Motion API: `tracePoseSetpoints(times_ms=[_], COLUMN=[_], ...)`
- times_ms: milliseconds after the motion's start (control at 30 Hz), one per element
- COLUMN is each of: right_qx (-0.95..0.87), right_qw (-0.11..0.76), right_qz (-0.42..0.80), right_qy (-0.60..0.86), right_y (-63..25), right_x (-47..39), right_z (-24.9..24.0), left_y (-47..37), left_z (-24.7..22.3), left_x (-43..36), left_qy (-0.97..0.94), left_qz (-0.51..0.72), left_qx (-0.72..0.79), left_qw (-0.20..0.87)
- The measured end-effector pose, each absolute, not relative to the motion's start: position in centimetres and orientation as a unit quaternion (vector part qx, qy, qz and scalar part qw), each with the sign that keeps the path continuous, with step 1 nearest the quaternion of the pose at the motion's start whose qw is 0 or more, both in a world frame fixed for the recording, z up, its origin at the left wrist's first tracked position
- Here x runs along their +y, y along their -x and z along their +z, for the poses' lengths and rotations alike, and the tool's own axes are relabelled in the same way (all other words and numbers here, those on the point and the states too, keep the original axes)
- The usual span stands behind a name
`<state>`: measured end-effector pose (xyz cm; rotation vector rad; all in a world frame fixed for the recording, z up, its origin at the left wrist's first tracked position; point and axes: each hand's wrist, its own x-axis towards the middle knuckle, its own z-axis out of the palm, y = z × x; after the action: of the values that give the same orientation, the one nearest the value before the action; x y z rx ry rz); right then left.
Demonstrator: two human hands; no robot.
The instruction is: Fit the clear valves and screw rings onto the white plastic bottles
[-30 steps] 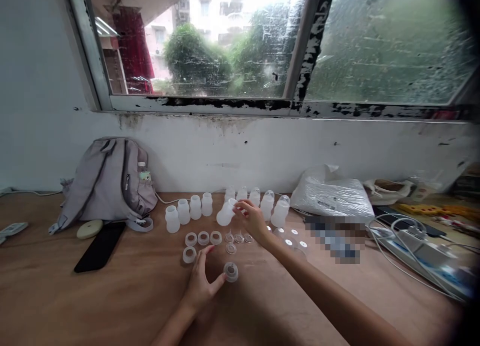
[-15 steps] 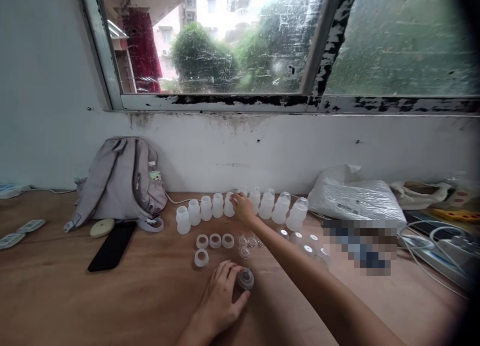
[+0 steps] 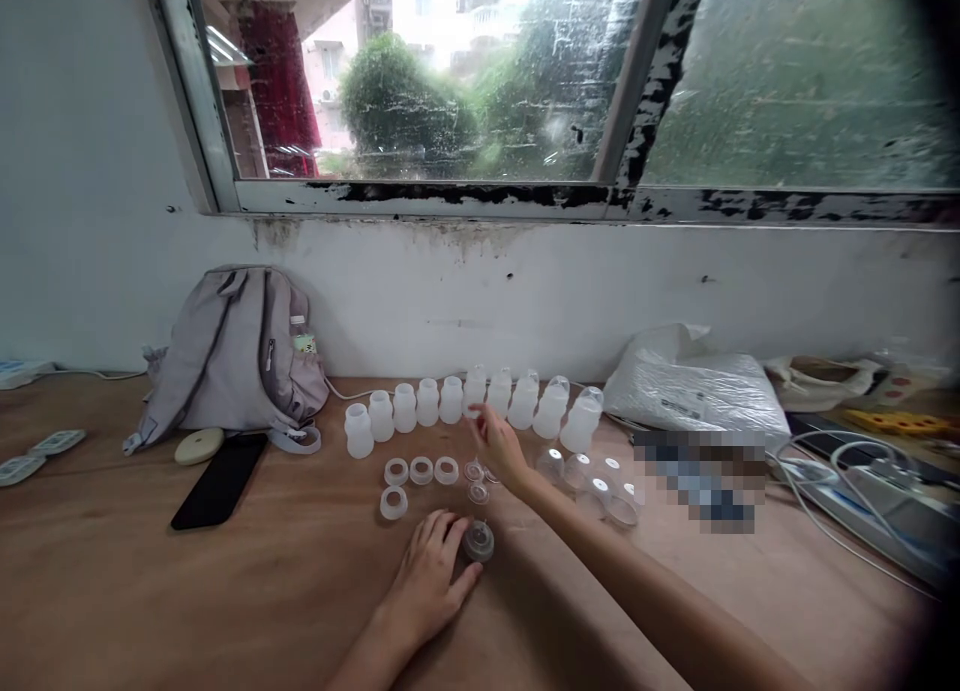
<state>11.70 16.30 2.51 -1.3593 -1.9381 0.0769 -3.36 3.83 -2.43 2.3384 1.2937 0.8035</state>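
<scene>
Hands: left hand (image 3: 431,581) lies palm down on the table (image 3: 150,591) toward its near edge, fingers loosely spread, fingertips against a small round translucent cap (image 3: 478,541) without closing on it; right hand (image 3: 499,444) hovers open and empty, fingers slack, over the little clear parts (image 3: 475,471) just in front of the row of small white bottles (image 3: 465,403) that runs along the far edge by the wall. Cap: thin moulded plastic by its look, judged very light, stiff, smooth enough to skid on the wood (best pinched across its rim from above). Bottles likely as light and easily toppled; take them round the body. Writing: none legible on caps, bottles or the white rings (image 3: 420,470); a patch right of the bottles is blurred out.
</scene>
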Motion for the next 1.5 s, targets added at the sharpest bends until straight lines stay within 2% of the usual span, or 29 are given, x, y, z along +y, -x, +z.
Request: tracePoseSetpoints(times_ms=[67,233,400,667,900,1000,1233,1500], right_qx=[-0.776,-0.828,-0.849,-0.854,-0.811,-0.795,-0.787,-0.769], right_qw=[0.375,0.306,0.28,0.285,0.336,0.358,0.388,0.425], right_qz=[0.083,0.18,0.155,0.12,0.181,0.207,0.203,0.196], right_qy=[0.5,0.433,0.421,0.418,0.444,0.443,0.435,0.436], right_y=[-12.4,-13.4,-13.6,-12.9,-13.2,-13.4,-13.4,-13.5], right_x=[12.9,6.2,4.8,5.5,6.0,6.1,5.8,5.4], right_z=[1.3,-0.8,-1.4,-3.0,-3.1,-3.1,-2.8,-2.5], left_y=[3.3,3.4,3.5,3.5,3.3,3.2,2.8,2.2], left_z=[-2.6,-2.9,-2.9,-2.6,-2.3,-2.2,-1.9,-1.7], left_x=[3.9,4.2,4.2,4.1,4.1,4.0,3.5,3.3], left_qy=[-0.828,-0.845,-0.846,-0.846,-0.842,-0.836,-0.826,-0.815], left_qz=[0.278,0.281,0.29,0.295,0.303,0.303,0.288,0.31], left_qx=[0.463,0.435,0.423,0.419,0.43,0.45,0.483,0.488], left_qw=[0.154,0.133,0.145,0.147,0.123,0.08,-0.027,-0.045])
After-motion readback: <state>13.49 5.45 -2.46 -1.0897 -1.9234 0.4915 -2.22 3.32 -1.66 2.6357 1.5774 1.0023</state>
